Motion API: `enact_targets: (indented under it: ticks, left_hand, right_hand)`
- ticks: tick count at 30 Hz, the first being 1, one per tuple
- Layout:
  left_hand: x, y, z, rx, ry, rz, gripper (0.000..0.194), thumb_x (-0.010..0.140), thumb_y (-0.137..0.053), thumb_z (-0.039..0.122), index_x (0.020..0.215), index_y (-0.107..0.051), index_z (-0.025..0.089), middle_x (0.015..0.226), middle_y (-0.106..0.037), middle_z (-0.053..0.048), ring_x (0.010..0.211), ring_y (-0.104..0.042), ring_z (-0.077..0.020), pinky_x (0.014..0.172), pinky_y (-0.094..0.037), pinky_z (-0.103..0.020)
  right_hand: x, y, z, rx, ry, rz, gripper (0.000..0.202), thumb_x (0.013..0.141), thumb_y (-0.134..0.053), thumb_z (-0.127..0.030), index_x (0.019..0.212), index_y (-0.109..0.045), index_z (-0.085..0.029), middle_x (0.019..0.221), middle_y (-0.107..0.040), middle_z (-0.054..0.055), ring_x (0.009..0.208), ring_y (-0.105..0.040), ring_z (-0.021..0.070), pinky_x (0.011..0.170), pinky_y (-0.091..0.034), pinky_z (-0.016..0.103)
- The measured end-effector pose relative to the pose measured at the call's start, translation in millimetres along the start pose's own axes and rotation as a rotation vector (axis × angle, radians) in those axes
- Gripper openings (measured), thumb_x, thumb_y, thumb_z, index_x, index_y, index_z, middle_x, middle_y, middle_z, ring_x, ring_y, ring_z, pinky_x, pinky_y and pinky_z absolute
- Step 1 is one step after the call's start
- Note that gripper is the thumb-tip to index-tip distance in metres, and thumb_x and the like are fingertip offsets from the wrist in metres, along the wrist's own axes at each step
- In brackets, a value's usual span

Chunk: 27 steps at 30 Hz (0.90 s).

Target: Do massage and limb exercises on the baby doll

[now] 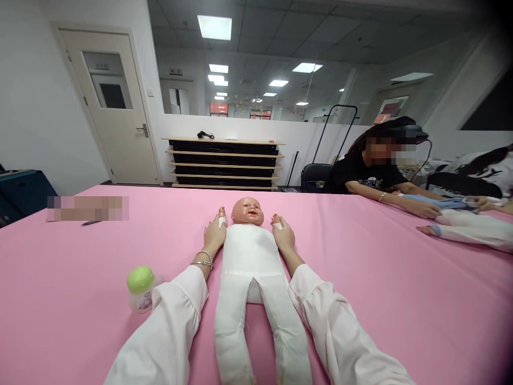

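Observation:
A baby doll (252, 251) with a white cloth body and a plastic head lies on its back on the pink-covered table, its legs toward me. My left hand (215, 234) is wrapped round the doll's arm on the left, just below its small plastic hand. Round the other arm my right hand (284, 235) is closed in the same way. Both doll arms are raised beside its head. A jar (141, 289) with a green lid stands to the left of my left forearm.
At the right, a co-worker (372, 166) in a headset handles another doll (473, 227) and blue cloth. A blurred-out patch with a dark thin object (92, 222) lies far left on the pink cloth (360, 256). A low shelf (224, 163) stands behind the table.

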<state>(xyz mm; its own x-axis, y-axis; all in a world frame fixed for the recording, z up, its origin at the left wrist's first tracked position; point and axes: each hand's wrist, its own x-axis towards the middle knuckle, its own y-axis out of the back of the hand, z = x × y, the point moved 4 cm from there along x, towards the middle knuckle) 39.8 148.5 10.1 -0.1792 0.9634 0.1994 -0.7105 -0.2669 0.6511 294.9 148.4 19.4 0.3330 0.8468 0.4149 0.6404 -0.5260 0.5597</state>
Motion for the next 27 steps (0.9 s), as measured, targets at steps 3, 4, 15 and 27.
enact_targets:
  ticks: [3,4,15,27]
  left_hand:
    - [0.5,-1.3,-0.3,0.05,0.035,-0.036,0.053,0.09,-0.026,0.044,0.138,-0.036,0.024,0.135,-0.047,-0.008,0.129,-0.035,-0.0324,0.107,-0.018,-0.053]
    - [0.5,-1.4,0.1,0.056,0.039,-0.042,0.054,0.09,-0.025,0.043,0.139,-0.035,0.023,0.135,-0.047,-0.008,0.13,-0.034,-0.0326,0.107,-0.017,-0.054]
    - [-1.8,1.4,3.1,0.073,0.043,-0.03,0.055,0.089,-0.026,0.039,0.14,-0.033,0.019,0.136,-0.046,-0.01,0.127,-0.039,-0.0311,0.106,-0.022,-0.052]
    - [-33.5,27.2,3.5,-0.112,-0.004,0.287,0.066,0.085,-0.041,0.036,0.142,-0.019,0.013,0.127,-0.052,-0.017,0.108,-0.056,-0.0284,0.084,-0.045,-0.037]
  right_hand:
    - [2.5,-0.6,-0.4,-0.035,-0.021,-0.053,0.037,0.087,-0.032,-0.036,0.104,-0.06,-0.019,0.098,-0.063,0.007,0.092,-0.054,0.02,0.076,-0.04,0.028]
    - [3.1,-0.5,-0.4,-0.038,-0.025,-0.054,0.037,0.086,-0.033,-0.035,0.105,-0.059,-0.019,0.099,-0.062,0.007,0.092,-0.054,0.02,0.075,-0.039,0.028]
    - [3.0,-1.3,3.2,0.081,-0.075,-0.026,0.041,0.084,-0.038,-0.043,0.112,-0.057,-0.02,0.101,-0.065,0.006,0.09,-0.056,0.0204,0.081,-0.04,0.032]
    - [-31.3,21.6,-12.2,0.264,0.153,0.245,0.065,0.076,-0.048,-0.036,0.134,-0.033,-0.012,0.132,-0.046,0.017,0.119,-0.048,0.0279,0.095,-0.04,0.043]
